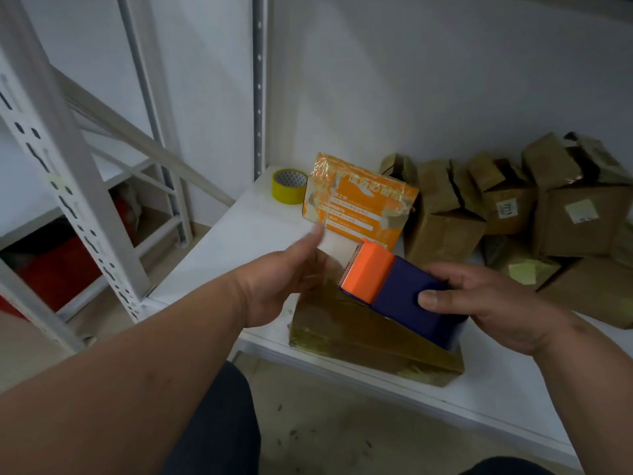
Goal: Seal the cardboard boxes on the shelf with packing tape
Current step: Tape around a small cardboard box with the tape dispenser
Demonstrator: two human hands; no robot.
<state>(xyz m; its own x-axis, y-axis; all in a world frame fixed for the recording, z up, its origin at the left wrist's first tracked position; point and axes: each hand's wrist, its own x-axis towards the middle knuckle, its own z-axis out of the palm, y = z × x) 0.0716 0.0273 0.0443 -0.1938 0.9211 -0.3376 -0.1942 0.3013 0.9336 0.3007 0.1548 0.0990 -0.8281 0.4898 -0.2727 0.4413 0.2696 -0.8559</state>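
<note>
Nearest the camera, the right hand point(493, 303) grips a handheld tape dispenser with a dark blue body and orange cutter head point(400, 286), thumb on top and fingers curled round the far side. The toothed edge points away from the person, low over the box beneath, which suggests a strip is being laid or cut. The left hand point(284, 282) hovers at the far left corner of that box, fingers loosely extended and blurred, holding nothing; probably placed to steady or smooth.

The box in hand, a flat brown cardboard carton glossy with tape point(370, 341), sits at the front edge of the white metal shelf point(246, 231), within easy reach.

Further back an orange printed flat package wrapped in tape point(359, 204) leans upright, a roll of yellow tape point(288, 186) just beside it. Several small brown cardboard boxes point(513, 207) are heaped at the rear right, some flaps gaping, apparently unsealed.

White wall behind; perforated white uprights point(68, 186) left; speckled floor below.
</note>
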